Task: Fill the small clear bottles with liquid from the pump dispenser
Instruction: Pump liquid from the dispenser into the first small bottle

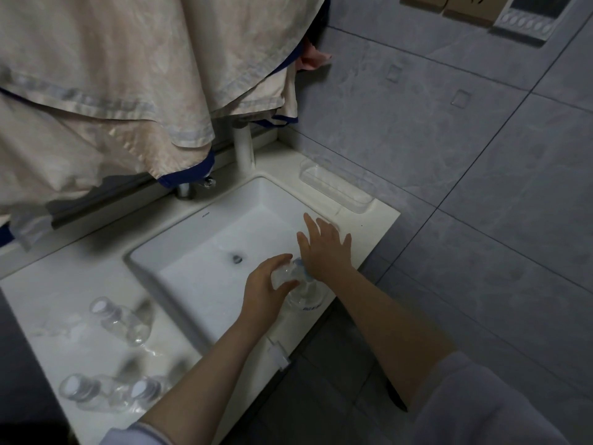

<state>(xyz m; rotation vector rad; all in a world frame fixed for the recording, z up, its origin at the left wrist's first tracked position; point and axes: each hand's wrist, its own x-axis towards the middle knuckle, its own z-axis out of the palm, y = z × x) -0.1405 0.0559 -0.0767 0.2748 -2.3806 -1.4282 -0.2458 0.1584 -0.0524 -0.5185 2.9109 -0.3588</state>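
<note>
1. A person's left hand (263,285) grips a small clear bottle (284,275), fingers and thumb curled round it, holding it tilted over the near right corner of a white sink (179,252).

2. The right hand (324,248) is spread flat, fingers straight and holding nothing, its palm over the blue top of the pump dispenser (305,292); whether the palm presses on the top cannot be told.

3. The dispenser, a clear rounded container, stands on the sink's near rim, just below and to the right of the gripped bottle, the two touching or nearly so.

4. Well to the left of the grip, on the white marble-patterned counter (57,303), three more clear bottles lie on their sides: one (120,319) nearer the basin, and two white-capped ones (83,391) (146,393) side by side at the counter's near edge. All are blurred.

5. Beyond the grip, the drain (236,259) sits in the basin floor, and a chrome tap (192,186) stands at the far rim.

6. Past the right hand, a clear plastic tray (337,191) lies on the ledge along the grey tiled wall (449,139).

7. Beige towels (106,91) with dark blue trim hang above the far side of the sink, partly hiding the tap.

8. Pale sleeves (481,403) cover both upper forearms at the bottom edge.
</note>
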